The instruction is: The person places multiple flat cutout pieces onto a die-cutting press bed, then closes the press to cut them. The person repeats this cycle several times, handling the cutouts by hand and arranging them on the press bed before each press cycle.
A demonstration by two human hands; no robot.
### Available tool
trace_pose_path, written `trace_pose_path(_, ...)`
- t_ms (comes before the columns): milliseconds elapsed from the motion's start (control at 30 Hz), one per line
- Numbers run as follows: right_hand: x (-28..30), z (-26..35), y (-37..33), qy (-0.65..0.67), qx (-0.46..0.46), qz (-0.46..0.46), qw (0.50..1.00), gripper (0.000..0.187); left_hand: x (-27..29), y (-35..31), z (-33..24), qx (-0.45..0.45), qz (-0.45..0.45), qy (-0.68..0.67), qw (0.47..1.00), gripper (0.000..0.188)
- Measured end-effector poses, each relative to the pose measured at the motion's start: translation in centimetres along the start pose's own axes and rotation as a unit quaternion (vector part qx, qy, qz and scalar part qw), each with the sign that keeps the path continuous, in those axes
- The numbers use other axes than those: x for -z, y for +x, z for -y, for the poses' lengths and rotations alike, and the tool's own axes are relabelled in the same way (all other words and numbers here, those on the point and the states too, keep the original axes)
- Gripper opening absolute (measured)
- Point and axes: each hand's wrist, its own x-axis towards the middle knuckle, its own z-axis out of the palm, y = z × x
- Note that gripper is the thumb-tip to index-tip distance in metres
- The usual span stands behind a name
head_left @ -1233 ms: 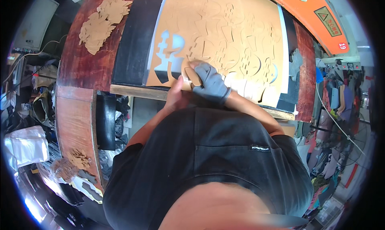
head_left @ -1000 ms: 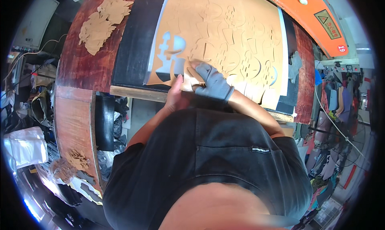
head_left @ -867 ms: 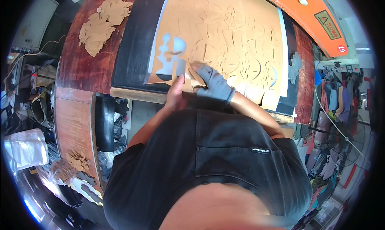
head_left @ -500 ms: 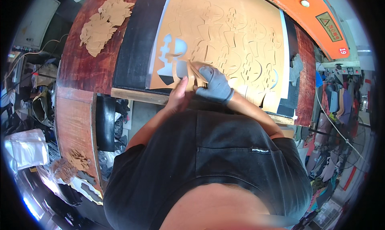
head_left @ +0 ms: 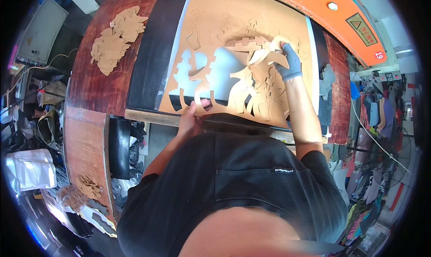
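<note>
The gloved right hand (head_left: 290,63) has moved outward, fingers clamped on cut pieces (head_left: 279,58). The left hand (head_left: 190,120)'s fingers pinch the sheet (head_left: 242,10), now with more holes (head_left: 221,68)

Light falls brightly on the sheet (head_left: 213,10); bent edges seem blurred.

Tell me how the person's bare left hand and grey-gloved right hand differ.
Covering: the left hand is bare, while the right hand wears a grey glove. Place: the left hand is at the near edge of the wide tan sheet with cut-outs; the right hand is farther forward, over its right part. Hold: the left hand grips the sheet, the right hand a curved tan cut piece. Both hold tan material.
</note>
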Motion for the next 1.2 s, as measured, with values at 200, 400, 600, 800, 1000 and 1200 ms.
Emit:
trace_pose_path(200,0.4,4.8,5.1,-0.047,0.03,-0.003,0.998,0.018,0.0,-0.4,-0.7,0.004,-0.005,0.016,1.0,0.04)
trace_pose_path(400,1.7,10.7,2.6,-0.134,0.233,-0.023,0.963,0.022,-1.3,-1.4,-0.2,0.027,0.019,-0.02,0.999,0.045)
trace_pose_path(600,2.7,0.0,-9.0,-0.597,0.383,0.196,0.677,0.012,-6.0,-2.6,1.5,0.207,0.117,0.025,0.971,0.058)
trace_pose_path(800,3.8,-7.8,-13.9,-0.589,0.326,0.241,0.7,0.036,-8.2,-0.9,2.4,0.226,0.115,0.001,0.967,0.046)
trace_pose_path(1000,4.5,-8.2,-14.8,-0.61,0.351,0.311,0.639,0.067,-8.4,-1.0,3.2,0.212,0.099,-0.03,0.972,0.042)
trace_pose_path(1200,4.0,-8.2,-14.4,-0.607,0.335,0.271,0.668,0.072,-8.6,-0.4,3.7,0.174,0.064,0.131,0.974,0.047)
